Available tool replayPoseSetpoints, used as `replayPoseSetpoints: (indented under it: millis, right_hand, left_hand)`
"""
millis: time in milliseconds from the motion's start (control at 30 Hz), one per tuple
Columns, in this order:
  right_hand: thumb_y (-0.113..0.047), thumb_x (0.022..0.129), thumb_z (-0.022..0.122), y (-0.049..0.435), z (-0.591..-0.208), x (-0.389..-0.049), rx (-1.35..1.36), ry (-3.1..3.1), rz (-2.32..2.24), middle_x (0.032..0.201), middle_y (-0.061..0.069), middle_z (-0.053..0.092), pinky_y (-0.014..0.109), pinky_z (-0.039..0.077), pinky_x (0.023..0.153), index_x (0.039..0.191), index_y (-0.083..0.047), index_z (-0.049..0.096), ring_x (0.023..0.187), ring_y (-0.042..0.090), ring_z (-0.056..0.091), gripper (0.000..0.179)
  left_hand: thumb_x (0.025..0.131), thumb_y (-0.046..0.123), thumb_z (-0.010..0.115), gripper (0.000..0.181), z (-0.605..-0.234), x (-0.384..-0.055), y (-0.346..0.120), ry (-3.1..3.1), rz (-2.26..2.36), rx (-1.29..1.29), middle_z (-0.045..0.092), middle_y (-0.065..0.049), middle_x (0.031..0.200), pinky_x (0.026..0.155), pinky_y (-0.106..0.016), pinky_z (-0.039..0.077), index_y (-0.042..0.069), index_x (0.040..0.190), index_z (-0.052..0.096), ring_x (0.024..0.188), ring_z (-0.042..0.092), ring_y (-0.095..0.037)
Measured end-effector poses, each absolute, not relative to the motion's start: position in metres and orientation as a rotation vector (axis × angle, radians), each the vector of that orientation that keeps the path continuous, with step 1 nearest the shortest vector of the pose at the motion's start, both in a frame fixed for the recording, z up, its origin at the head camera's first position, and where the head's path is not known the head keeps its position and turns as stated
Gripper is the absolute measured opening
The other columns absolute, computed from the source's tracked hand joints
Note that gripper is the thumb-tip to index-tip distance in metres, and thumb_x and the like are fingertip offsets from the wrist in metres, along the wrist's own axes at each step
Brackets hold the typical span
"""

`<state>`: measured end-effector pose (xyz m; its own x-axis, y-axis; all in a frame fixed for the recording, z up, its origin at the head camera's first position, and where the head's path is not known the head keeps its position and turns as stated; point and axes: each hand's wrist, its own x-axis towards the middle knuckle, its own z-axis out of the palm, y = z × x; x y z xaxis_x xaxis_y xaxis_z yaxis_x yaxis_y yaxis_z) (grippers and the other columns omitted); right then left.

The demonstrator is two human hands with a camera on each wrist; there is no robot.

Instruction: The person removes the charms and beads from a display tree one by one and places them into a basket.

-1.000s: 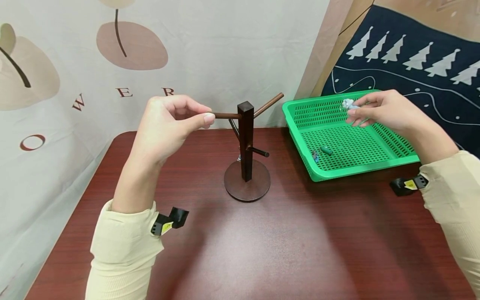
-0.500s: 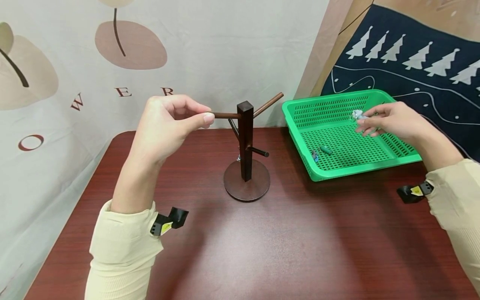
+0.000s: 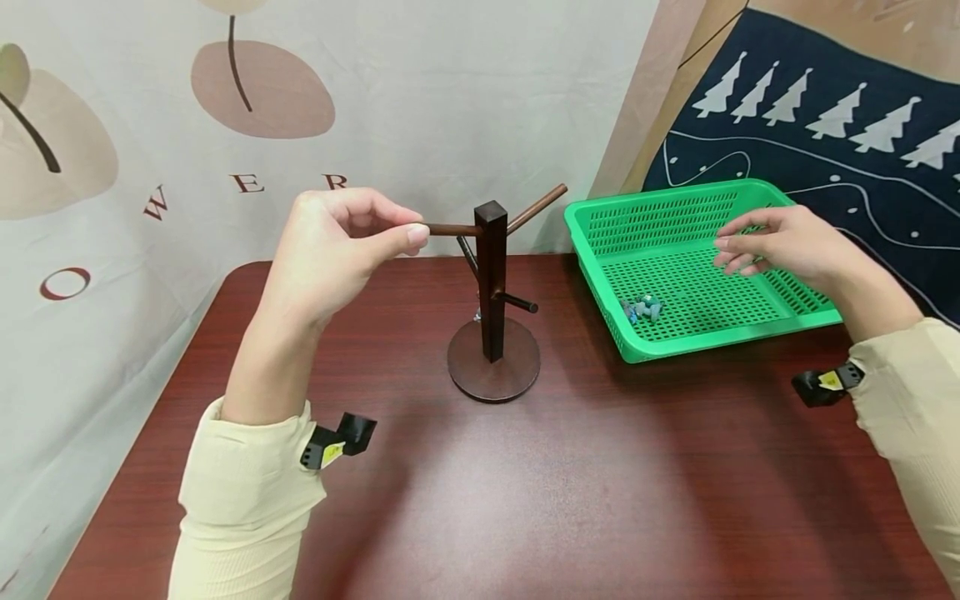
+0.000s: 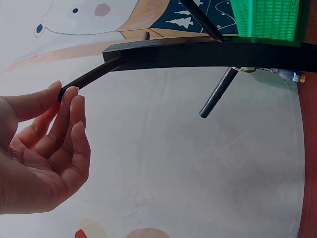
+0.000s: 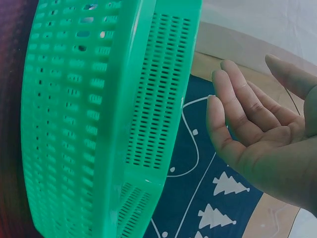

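Observation:
My left hand [image 3: 330,250] pinches the tip of an upper peg [image 3: 453,231] on a dark wooden peg stand [image 3: 492,283] between thumb and forefinger. In the left wrist view, a small blue figure keychain [image 4: 290,75] hangs by its ring from another peg [image 4: 218,93], lower on the post. My right hand [image 3: 787,242] is above the right part of the green basket [image 3: 720,333], its fingers loosely bent and nothing between them; the right wrist view shows this hand [image 5: 262,119] bare too. Small bluish trinkets [image 3: 643,309] lie together at the basket's near left corner.
The stand's round base [image 3: 517,367] sits on a reddish-brown table [image 3: 480,483]. Behind it hangs a pale printed cloth [image 3: 450,100]. A navy cloth with white trees [image 3: 810,158] lies behind the basket. Another peg [image 3: 536,210] slants up toward the basket.
My right hand has moved slightly right and let go of a small pale-blue trinket, which now lies among the others in the basket. The left hand keeps its hold on the peg.

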<state>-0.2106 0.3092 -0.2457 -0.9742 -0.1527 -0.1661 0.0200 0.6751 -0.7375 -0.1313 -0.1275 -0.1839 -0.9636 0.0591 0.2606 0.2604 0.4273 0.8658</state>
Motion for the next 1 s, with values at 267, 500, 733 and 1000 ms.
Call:
replayPoseSetpoints:
  millis: [267, 500, 733, 1000]
  right_hand:
    - [-0.032, 0.092, 0.054, 0.298, -0.240, -0.213, -0.128, 2.660, -1.194, 0.086, 0.004, 0.068, 0.026, 0.050, 0.064, 0.120, 0.005, 0.047, 0.077, 0.014, 0.065, 0.047]
    - [-0.028, 0.092, 0.055, 0.284, -0.234, -0.212, -0.192, 2.657, -1.219, 0.084, 0.005, 0.068, 0.026, 0.051, 0.064, 0.119, 0.006, 0.048, 0.076, 0.015, 0.065, 0.043]
    - [-0.021, 0.090, 0.058, 0.267, -0.226, -0.211, -0.296, 2.601, -1.335, 0.083, 0.005, 0.069, 0.026, 0.051, 0.065, 0.114, 0.002, 0.053, 0.075, 0.017, 0.066, 0.033]
    - [-0.015, 0.090, 0.058, 0.247, -0.225, -0.210, -0.403, 2.551, -1.385, 0.085, 0.004, 0.069, 0.026, 0.052, 0.067, 0.111, 0.001, 0.056, 0.075, 0.017, 0.065, 0.027]
  left_hand:
    - [0.077, 0.016, 0.073, 0.014, -0.184, -0.132, -0.127, -2.490, -1.561, -0.276, 0.066, 0.005, 0.067, 0.062, -0.024, 0.042, 0.004, 0.085, 0.072, 0.069, 0.061, -0.013]
    - [0.077, 0.015, 0.073, 0.011, -0.184, -0.133, -0.128, -2.485, -1.564, -0.280, 0.066, 0.003, 0.067, 0.063, -0.025, 0.043, 0.006, 0.083, 0.072, 0.070, 0.061, -0.014]
    - [0.077, 0.014, 0.073, 0.014, -0.183, -0.131, -0.128, -2.481, -1.580, -0.289, 0.066, 0.004, 0.068, 0.063, -0.024, 0.042, 0.002, 0.085, 0.071, 0.070, 0.061, -0.014]
    - [0.077, 0.015, 0.073, 0.012, -0.184, -0.132, -0.127, -2.482, -1.575, -0.276, 0.066, 0.004, 0.067, 0.063, -0.025, 0.042, 0.005, 0.084, 0.072, 0.070, 0.061, -0.014]
